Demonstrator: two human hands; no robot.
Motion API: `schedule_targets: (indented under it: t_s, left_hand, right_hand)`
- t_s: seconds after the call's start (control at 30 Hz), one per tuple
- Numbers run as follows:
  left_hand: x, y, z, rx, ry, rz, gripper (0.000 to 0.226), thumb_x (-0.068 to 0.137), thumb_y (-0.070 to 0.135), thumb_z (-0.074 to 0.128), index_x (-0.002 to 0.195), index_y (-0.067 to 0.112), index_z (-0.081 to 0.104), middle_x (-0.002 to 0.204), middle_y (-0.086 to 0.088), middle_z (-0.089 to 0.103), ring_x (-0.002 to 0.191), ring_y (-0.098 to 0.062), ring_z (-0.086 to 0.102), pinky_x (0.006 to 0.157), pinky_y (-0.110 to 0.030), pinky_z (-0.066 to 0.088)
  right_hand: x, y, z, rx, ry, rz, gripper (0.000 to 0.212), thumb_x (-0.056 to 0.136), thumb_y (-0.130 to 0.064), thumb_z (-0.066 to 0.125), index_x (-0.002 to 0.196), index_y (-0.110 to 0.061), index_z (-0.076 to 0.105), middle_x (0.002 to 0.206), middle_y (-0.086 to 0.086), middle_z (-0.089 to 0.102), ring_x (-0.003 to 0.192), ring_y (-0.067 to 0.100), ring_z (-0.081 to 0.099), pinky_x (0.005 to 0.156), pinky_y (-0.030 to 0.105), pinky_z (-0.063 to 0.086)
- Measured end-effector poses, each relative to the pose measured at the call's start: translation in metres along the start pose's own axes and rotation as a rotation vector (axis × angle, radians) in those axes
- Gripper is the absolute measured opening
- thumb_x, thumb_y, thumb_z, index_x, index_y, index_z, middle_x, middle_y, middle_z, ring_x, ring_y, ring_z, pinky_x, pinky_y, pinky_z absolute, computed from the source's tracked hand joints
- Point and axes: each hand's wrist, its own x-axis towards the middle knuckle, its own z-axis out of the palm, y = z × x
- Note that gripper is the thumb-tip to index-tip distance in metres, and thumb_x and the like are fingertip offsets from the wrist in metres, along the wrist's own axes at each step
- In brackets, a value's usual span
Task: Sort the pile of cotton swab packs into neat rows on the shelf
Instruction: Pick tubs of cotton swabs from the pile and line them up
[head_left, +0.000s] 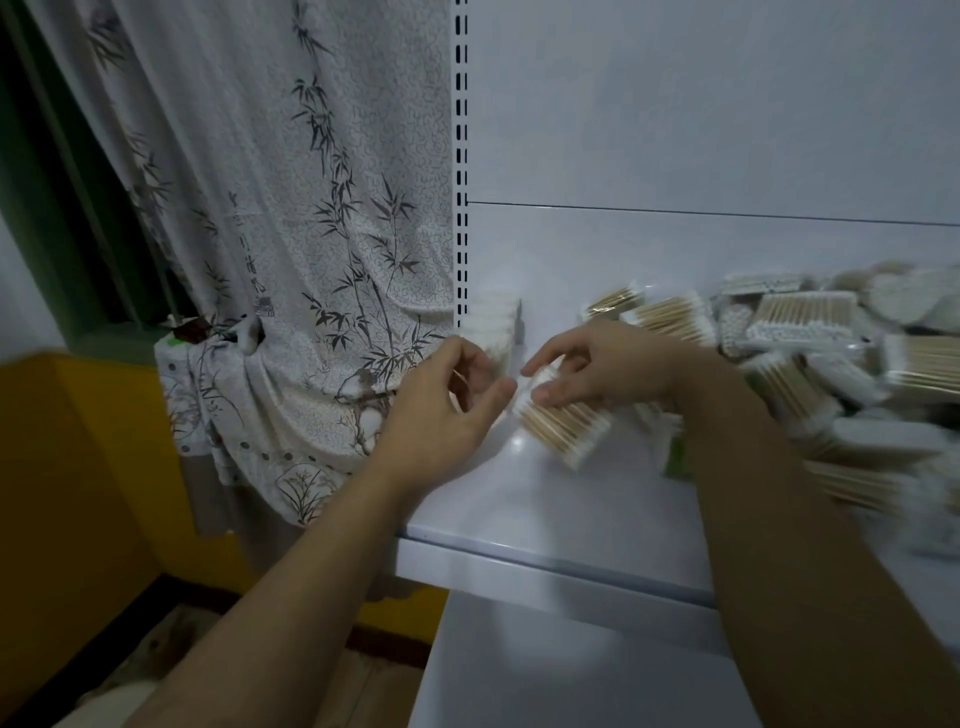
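Observation:
A pile of cotton swab packs (810, 353) with wooden sticks and white tips covers the right side of the white shelf (519, 499). A short row of packs (496, 325) stands upright at the shelf's back left corner. My right hand (608, 369) grips one pack (563, 423) by its top and holds it tilted just above the shelf. My left hand (447, 405) hovers to the left of that pack with its fingers loosely curled and nothing in them, close to the standing row.
A slotted white upright (461, 156) marks the shelf's left end. A bamboo-print curtain (291, 234) hangs beside it, over a yellow wall (78, 467). A small green item (675, 457) lies near my right forearm. The shelf's front edge (545, 571) runs below my arms.

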Motion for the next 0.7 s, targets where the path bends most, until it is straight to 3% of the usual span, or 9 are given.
schedule_targets:
  t_s: [0.13, 0.2, 0.27, 0.37, 0.5, 0.6, 0.7]
  left_hand:
    - [-0.004, 0.002, -0.004, 0.017, -0.105, 0.082, 0.057, 0.073, 0.055, 0.071, 0.121, 0.033, 0.051, 0.105, 0.010, 0.055, 0.088, -0.004, 0.055, 0.067, -0.012, 0.039]
    - [-0.005, 0.003, -0.004, 0.128, -0.190, 0.142, 0.082, 0.064, 0.057, 0.078, 0.135, 0.046, 0.039, 0.128, 0.012, 0.041, 0.112, -0.005, 0.047, 0.084, -0.016, 0.041]
    - [-0.005, 0.002, -0.001, 0.299, -0.223, 0.247, 0.096, 0.064, 0.050, 0.082, 0.142, 0.048, 0.026, 0.139, 0.016, 0.028, 0.127, -0.010, 0.034, 0.100, -0.025, 0.035]
    - [-0.004, -0.001, 0.001, 0.306, -0.091, 0.336, 0.080, 0.073, 0.054, 0.071, 0.142, 0.037, 0.034, 0.132, 0.018, 0.039, 0.122, -0.009, 0.039, 0.099, -0.027, 0.038]
    - [-0.006, 0.001, -0.004, -0.056, 0.063, 0.034, 0.072, 0.079, 0.052, 0.067, 0.139, 0.029, 0.036, 0.123, 0.012, 0.055, 0.109, -0.001, 0.054, 0.083, -0.015, 0.044]
    - [-0.005, -0.001, -0.008, -0.128, 0.170, -0.059, 0.058, 0.080, 0.054, 0.064, 0.123, 0.025, 0.040, 0.110, 0.004, 0.062, 0.097, -0.008, 0.061, 0.073, -0.026, 0.050]
    - [-0.003, -0.001, -0.006, -0.033, 0.185, -0.087, 0.047, 0.078, 0.058, 0.060, 0.114, 0.031, 0.044, 0.096, 0.007, 0.064, 0.086, -0.010, 0.064, 0.067, -0.030, 0.051]
  right_hand:
    - [0.000, -0.003, 0.005, 0.230, 0.138, 0.025, 0.026, 0.081, -0.028, 0.078, 0.105, -0.022, 0.071, 0.056, -0.014, 0.059, 0.048, 0.000, 0.053, 0.045, 0.015, 0.042]
    - [0.000, -0.007, 0.007, 0.336, 0.263, 0.052, 0.012, 0.084, -0.024, 0.074, 0.094, -0.019, 0.075, 0.067, -0.004, 0.065, 0.054, 0.010, 0.057, 0.046, 0.022, 0.048]
    - [0.001, -0.012, 0.008, 0.422, 0.375, 0.077, 0.010, 0.086, -0.017, 0.069, 0.088, -0.012, 0.077, 0.073, 0.006, 0.067, 0.054, 0.014, 0.058, 0.044, 0.022, 0.048]
    - [0.002, -0.018, 0.014, 0.502, 0.351, 0.125, 0.017, 0.090, -0.018, 0.065, 0.090, -0.004, 0.074, 0.067, 0.010, 0.065, 0.046, 0.014, 0.058, 0.042, 0.022, 0.046]
    - [0.006, -0.018, 0.020, 0.515, 0.322, 0.149, 0.035, 0.095, -0.040, 0.058, 0.090, -0.009, 0.072, 0.077, 0.007, 0.071, 0.053, 0.024, 0.068, 0.044, 0.026, 0.047]
    - [0.011, -0.011, 0.017, 0.383, 0.543, 0.112, 0.025, 0.093, -0.032, 0.062, 0.089, -0.009, 0.072, 0.084, 0.007, 0.072, 0.051, 0.015, 0.068, 0.045, 0.026, 0.043]
    - [0.015, -0.003, 0.011, 0.347, 0.725, 0.109, 0.013, 0.087, -0.027, 0.067, 0.084, -0.015, 0.072, 0.075, 0.002, 0.072, 0.057, 0.012, 0.069, 0.050, 0.028, 0.049]
